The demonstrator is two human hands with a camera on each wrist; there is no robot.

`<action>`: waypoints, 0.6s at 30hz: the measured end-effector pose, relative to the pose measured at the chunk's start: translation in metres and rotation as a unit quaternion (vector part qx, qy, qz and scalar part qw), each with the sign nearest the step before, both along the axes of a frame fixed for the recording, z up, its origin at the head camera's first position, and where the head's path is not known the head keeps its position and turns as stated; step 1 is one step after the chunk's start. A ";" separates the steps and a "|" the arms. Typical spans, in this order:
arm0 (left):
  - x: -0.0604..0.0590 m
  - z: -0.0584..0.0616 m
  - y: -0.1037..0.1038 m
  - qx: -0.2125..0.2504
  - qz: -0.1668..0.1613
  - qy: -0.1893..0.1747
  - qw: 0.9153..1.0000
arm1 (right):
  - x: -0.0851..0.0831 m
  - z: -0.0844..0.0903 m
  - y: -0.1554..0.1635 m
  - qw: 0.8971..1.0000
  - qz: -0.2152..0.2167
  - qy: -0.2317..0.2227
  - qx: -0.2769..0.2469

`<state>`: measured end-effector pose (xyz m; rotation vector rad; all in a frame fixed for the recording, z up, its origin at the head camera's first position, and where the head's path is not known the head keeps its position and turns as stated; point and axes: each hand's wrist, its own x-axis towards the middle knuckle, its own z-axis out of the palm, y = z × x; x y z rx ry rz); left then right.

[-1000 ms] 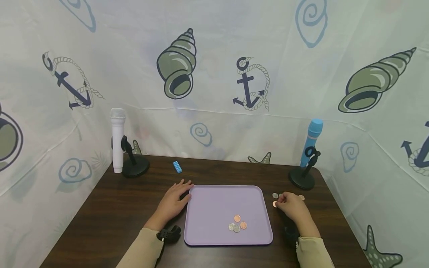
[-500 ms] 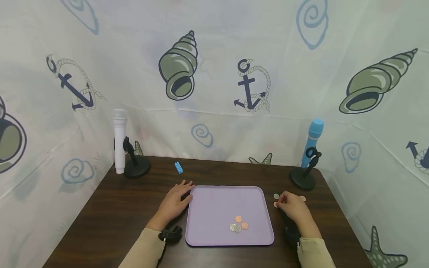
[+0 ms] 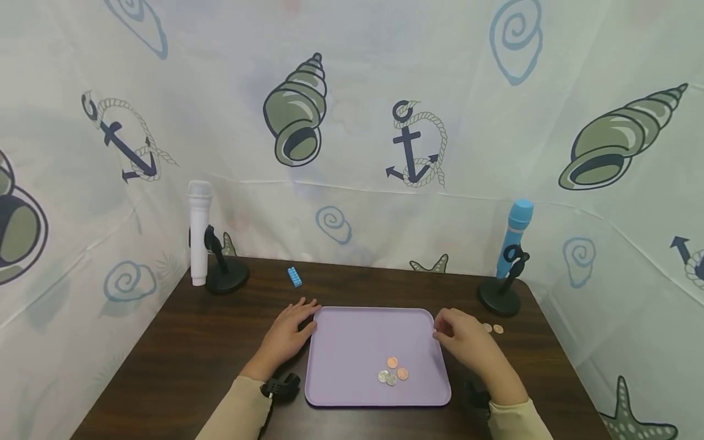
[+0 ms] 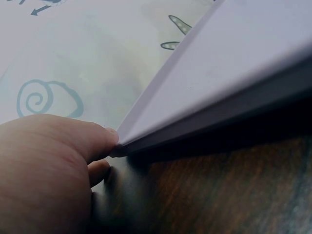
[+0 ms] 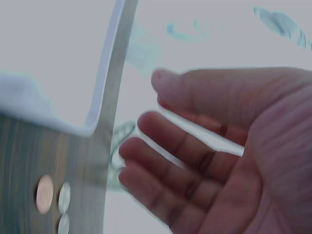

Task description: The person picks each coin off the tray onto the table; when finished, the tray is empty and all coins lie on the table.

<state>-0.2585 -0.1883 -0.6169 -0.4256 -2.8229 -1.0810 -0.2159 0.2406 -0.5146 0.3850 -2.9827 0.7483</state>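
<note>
My left hand (image 3: 287, 333) rests on the table with fairly straight fingers, touching the far left corner of a lilac tray (image 3: 352, 330). In the left wrist view the thumb (image 4: 100, 136) lies against the rim of the tray (image 4: 204, 73). My right hand (image 3: 467, 336) is at the tray's right edge, thumb and index finger brought together; whether a coin is between them is hidden. The other fingers (image 5: 180, 146) curve loosely. Several copper and silver coins lie on the tray, including a copper coin (image 3: 392, 362) and a silver coin (image 3: 391, 379).
Right of the tray more coins lie on the dark wooden table (image 3: 220, 342), including a copper coin (image 3: 498, 329); the right wrist view shows a copper coin (image 5: 45, 194) and two silver ones. A blue toy brick (image 3: 294, 277), white microphone (image 3: 199, 232) and blue microphone (image 3: 514, 232) stand behind.
My right hand has lifted from the loose coins and moved left to the tray's right edge. The left hand stays at the corner. The coins on the tray look unchanged.
</note>
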 end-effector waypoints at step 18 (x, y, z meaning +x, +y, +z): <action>0.000 0.001 -0.001 -0.007 -0.003 -0.002 1.000 | 0.022 -0.037 -0.058 0.975 0.202 0.008 0.096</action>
